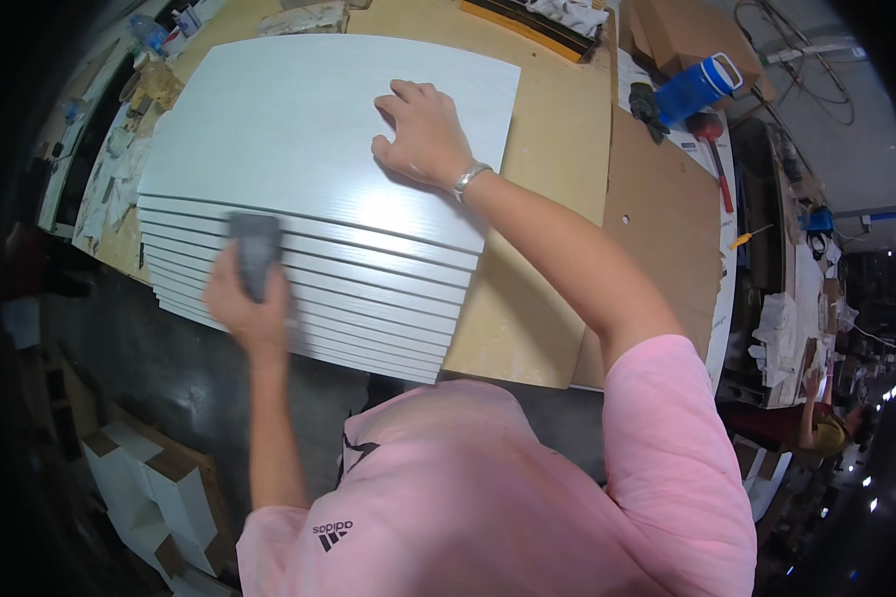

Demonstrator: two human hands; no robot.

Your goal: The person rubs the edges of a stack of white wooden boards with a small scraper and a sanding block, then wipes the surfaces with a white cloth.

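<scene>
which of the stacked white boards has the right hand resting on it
The top board of the stack: the right hand lies flat on its face. The boards below show only their stepped front edges, where the left hand holds a grey block.

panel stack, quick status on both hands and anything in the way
Left hand gripping grey block against front edges of white panel stack. Right hand flat on top panel. Blue bottle well off to the right.

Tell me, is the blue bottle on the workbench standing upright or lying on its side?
Lying on its side. The blue bottle rests lengthwise, its white-handled lid end pointing to the right, beside a cardboard box.
</scene>
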